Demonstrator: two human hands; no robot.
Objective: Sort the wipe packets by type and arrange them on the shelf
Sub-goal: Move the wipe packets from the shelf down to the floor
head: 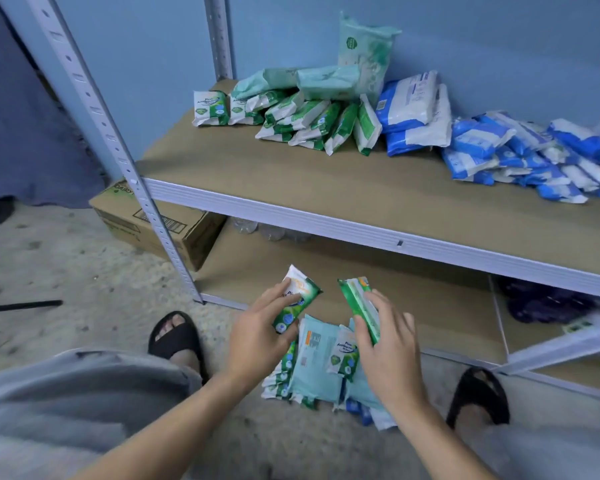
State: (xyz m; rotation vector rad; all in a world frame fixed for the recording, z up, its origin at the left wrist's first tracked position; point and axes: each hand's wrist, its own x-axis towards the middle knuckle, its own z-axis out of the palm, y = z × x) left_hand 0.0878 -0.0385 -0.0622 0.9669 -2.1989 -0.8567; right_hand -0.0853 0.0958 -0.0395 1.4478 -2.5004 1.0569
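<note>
Left hand (257,336) and right hand (387,344) each hold, fingers curled, one green packet (297,299) above the mixed floor pile (317,362) before the shelf (326,181); judged risk: adding them topples the leaning green row (302,123) into the blue packets (516,154); legible: "Pure Antibacter…" on packets, "DAIRY" on carton (153,223).

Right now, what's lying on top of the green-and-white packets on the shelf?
Two mint packets lie across the green-and-white packets on the shelf; whatever sits behind them is covered.
</note>
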